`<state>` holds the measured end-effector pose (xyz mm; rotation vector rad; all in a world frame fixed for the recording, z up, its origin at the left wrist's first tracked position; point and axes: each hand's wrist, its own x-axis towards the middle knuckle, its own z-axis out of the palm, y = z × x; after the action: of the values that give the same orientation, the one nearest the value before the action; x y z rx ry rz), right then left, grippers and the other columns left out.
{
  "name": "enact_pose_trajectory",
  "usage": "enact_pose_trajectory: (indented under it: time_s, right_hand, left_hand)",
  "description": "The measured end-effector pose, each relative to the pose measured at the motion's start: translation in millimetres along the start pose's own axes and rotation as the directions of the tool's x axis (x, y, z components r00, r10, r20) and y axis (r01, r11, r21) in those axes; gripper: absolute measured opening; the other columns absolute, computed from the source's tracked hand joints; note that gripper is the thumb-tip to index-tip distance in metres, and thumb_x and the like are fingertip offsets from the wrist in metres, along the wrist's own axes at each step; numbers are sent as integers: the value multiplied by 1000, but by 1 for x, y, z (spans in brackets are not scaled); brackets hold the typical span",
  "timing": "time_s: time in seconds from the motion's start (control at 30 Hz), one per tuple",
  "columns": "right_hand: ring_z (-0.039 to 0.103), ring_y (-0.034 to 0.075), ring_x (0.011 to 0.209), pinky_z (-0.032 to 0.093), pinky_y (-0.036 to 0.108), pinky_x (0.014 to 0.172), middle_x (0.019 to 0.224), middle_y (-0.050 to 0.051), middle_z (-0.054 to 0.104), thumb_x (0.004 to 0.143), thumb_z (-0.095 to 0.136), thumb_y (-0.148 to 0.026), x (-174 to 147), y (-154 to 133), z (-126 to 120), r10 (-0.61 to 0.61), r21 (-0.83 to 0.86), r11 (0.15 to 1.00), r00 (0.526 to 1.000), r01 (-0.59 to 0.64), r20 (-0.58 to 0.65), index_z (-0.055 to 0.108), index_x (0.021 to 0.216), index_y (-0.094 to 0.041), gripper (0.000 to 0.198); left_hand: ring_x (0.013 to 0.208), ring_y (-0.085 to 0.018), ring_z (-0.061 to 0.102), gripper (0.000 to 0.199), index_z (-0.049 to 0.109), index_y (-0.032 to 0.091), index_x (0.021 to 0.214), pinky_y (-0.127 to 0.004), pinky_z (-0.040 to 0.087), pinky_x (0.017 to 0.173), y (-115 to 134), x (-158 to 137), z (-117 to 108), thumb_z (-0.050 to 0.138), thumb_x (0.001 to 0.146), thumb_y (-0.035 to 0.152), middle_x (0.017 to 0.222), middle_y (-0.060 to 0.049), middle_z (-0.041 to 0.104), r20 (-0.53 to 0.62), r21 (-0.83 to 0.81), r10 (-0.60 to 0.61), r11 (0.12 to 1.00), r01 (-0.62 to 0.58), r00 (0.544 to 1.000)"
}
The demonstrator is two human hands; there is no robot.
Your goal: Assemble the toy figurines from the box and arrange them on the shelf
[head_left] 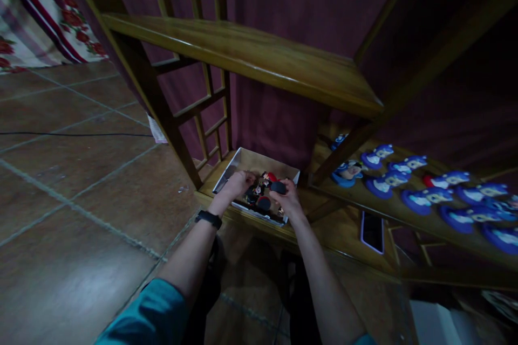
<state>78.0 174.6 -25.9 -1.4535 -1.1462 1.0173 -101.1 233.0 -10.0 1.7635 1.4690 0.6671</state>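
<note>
Dark round piece [278, 187], held by the fingers of the right hand [290, 199] with the open box [265, 160] beneath them, looks light, stiff and perhaps breakable, best taken by its rim, while whether the curled left hand [240, 182] grips anything cannot be told.

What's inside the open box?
Small dark-and-red figurines and a red-edged disc; the right hand holds a dark round piece. Whatever lies beneath these or behind the left hand is hidden.
</note>
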Motion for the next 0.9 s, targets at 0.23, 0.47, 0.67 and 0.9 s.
enact_pose_trajectory:
  time_s: [0.23,0.47,0.67,0.9]
  right_hand:
    - [57,14,71,47,24,58,87,-1,59,58,59,-21,-1,3,2,-98,49,994,990,93,98,51,100,-23,43]
    - [58,15,81,47,30,75,100,1,59,63,53,-16,1,2,6,-200,27,980,976,199,88,52,105,-24,42]
    - [57,16,78,47,31,74,87,1,59,71,47,-18,-4,-5,3,-259,-141,957,966,255,-14,52,92,-23,22]
    - [50,18,99,39,34,92,101,4,52,69,39,-5,-17,-22,1,-465,-387,797,880,463,95,57,92,-23,35]
  left_hand:
    - [55,-11,58,19,66,13,83,-21,47,53,33,-11,25,67,66,22,64,-4,64,255,-643,-101,725,247,962]
    - [52,-10,59,15,64,11,72,-20,49,52,40,-19,31,70,58,6,61,-3,64,224,-733,-165,621,277,961]
    - [61,-16,65,12,63,9,77,-28,54,61,42,-19,26,68,67,13,67,-9,67,311,-833,-212,408,373,926]
    - [66,-17,66,18,63,8,86,-30,55,65,40,-21,29,63,69,3,77,-10,67,370,-863,-220,279,422,903]
